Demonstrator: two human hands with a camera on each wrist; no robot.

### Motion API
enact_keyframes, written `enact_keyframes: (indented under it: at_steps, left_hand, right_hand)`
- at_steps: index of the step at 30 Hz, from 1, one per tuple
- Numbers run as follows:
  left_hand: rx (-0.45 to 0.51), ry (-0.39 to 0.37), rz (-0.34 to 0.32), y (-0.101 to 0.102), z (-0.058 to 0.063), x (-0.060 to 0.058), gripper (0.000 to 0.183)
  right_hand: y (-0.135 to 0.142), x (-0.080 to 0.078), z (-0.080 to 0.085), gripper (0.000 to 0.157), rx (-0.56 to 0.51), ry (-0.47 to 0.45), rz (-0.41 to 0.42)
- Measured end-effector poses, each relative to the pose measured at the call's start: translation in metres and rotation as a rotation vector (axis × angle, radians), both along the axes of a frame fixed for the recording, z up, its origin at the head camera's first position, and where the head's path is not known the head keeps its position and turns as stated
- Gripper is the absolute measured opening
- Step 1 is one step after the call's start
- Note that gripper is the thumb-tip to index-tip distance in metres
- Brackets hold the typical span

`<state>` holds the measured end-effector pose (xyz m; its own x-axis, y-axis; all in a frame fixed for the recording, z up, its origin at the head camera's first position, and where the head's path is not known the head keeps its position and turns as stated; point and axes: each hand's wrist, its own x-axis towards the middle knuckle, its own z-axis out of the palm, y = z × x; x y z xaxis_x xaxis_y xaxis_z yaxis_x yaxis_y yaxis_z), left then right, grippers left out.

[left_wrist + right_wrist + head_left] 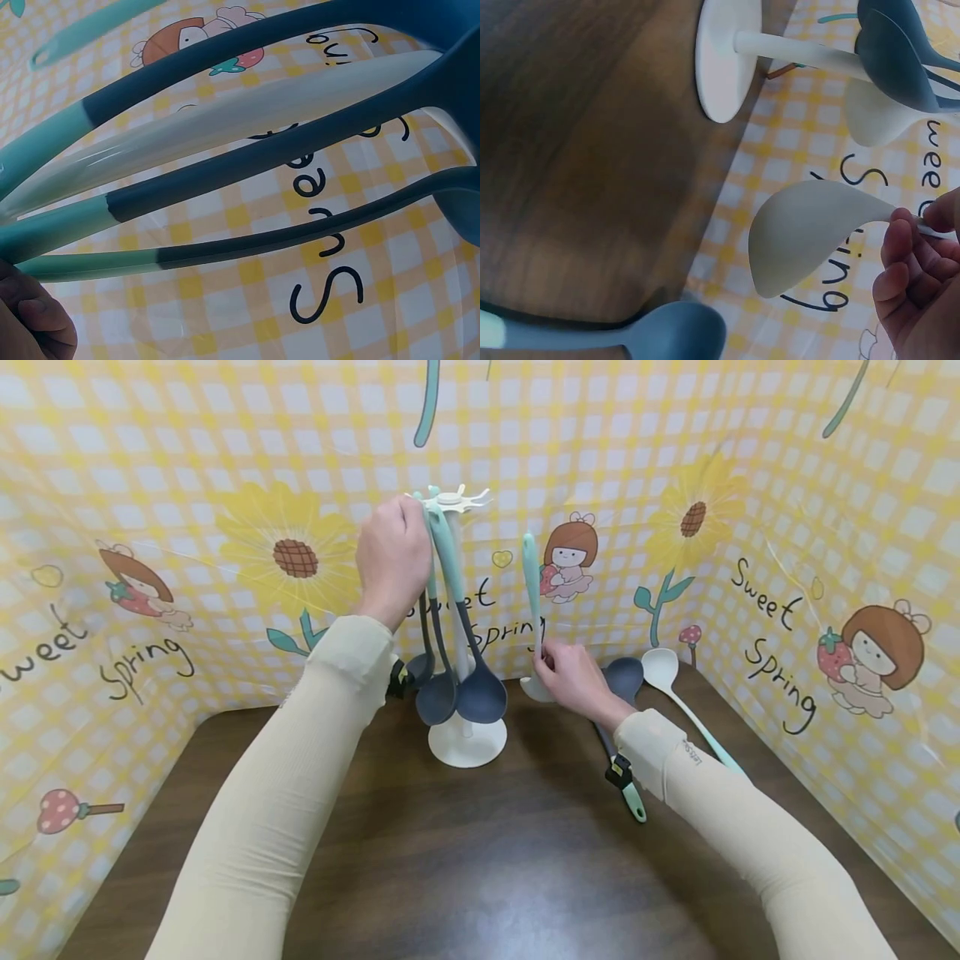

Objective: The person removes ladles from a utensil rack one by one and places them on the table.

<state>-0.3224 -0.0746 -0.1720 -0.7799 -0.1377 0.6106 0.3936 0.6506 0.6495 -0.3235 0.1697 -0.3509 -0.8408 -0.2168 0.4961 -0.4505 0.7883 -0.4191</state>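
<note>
A white rotating utensil rack (pixel 468 742) stands near the back with several dark, green-handled utensils on it, among them a dark ladle (pixel 482 693). My left hand (pixel 396 556) is curled at the left of the rack's top, by the handle ends. What lies inside its fingers is mostly hidden. In the left wrist view, its fingers (pixel 45 319) show beside a green handle (pixel 90 264). To the right of the rack, my right hand (pixel 576 675) pinches a white ladle (pixel 806 232) by its thin stem, bowl down and its green handle (pixel 531 572) pointing up.
At the right lie a dark utensil (pixel 626 675) with a green handle end and a white spoon-like utensil (pixel 662 668). Both rest on the brown wooden table (pixel 465 860). A yellow checked cloth (pixel 600 443) rises behind and at both sides.
</note>
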Motion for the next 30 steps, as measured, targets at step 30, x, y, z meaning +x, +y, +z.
enact_keyframes:
  at_steps: [30]
  left_hand:
    - [0.012, -0.007, -0.004, 0.0, -0.001, 0.0, 0.046]
  right_hand:
    - [-0.001, 0.005, -0.057, 0.011, 0.2, 0.032, 0.06]
